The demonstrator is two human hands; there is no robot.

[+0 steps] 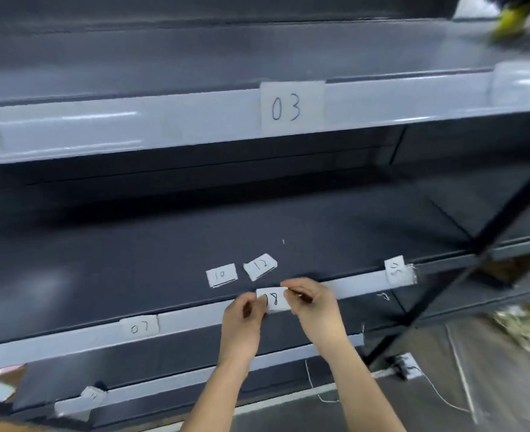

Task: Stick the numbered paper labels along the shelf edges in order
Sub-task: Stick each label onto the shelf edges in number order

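As the left hand (pixel 243 316) and right hand (pixel 312 307) hold label 08 (pixel 273 300), fingers clamped on its ends, it lies between them. Its long axis follows the shelf edge (pixel 360 283).

Close together, left hand (pixel 241 322) and right hand (pixel 313 310), fingertips in a pinch.

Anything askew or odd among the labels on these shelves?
Yes. The right-end label on the middle shelf edge seems to have its writing turned sideways, unlike the upright 03 label and 07 label, and loose threads stick out beside it. The left hand and right hand pinch the 08 label.
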